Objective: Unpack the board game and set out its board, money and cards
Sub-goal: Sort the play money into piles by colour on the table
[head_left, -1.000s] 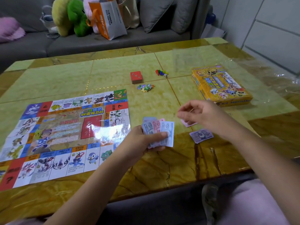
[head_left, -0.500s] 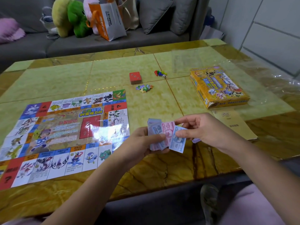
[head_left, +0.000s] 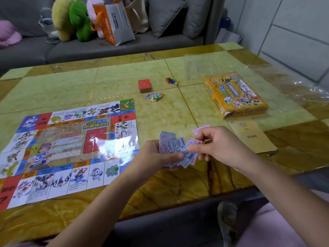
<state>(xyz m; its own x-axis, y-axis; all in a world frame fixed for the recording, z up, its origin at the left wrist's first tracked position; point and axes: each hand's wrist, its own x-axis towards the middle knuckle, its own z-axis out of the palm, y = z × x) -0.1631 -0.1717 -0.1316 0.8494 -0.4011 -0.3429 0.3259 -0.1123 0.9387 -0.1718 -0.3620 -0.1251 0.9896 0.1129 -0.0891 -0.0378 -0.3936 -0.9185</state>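
The paper game board (head_left: 67,148) lies unfolded flat on the left of the table. My left hand (head_left: 153,155) grips a fanned stack of play money (head_left: 171,147) just right of the board. My right hand (head_left: 219,147) pinches a blue note (head_left: 187,157) at the front of that fan. A pink note (head_left: 200,129) lies on the table behind my right hand. The red card deck (head_left: 145,85) sits in the table's middle, and the yellow game box (head_left: 235,95) stands at the right.
Coloured pawns and a die (head_left: 171,81) lie beside the deck, with small cardboard figures (head_left: 154,97) in front. A yellow rule sheet (head_left: 252,135) lies below the box. Clear plastic wrap (head_left: 293,93) covers the right table side. A sofa with plush toys and a bag (head_left: 114,22) stands behind.
My right hand came back from the table at the right to the money fan and now pinches a blue note. The purple note it laid down is hidden behind the hand.
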